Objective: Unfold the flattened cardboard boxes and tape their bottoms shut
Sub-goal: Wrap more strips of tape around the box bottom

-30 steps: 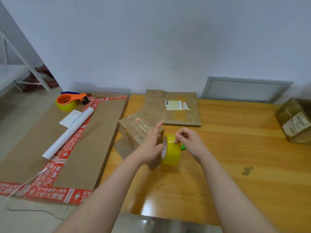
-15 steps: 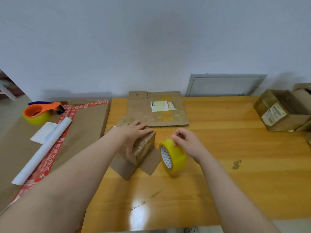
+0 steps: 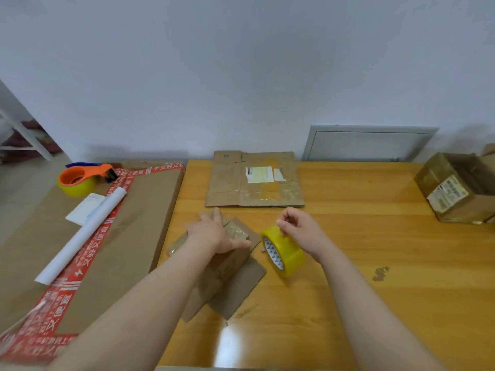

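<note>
Two hands busy: left hand (image 3: 214,232) flat, fingers straight, pressing the box (image 3: 227,266); right hand (image 3: 300,231) pinches the tape (image 3: 285,251), upright on the worktop (image 3: 375,236), box just to its left.
</note>
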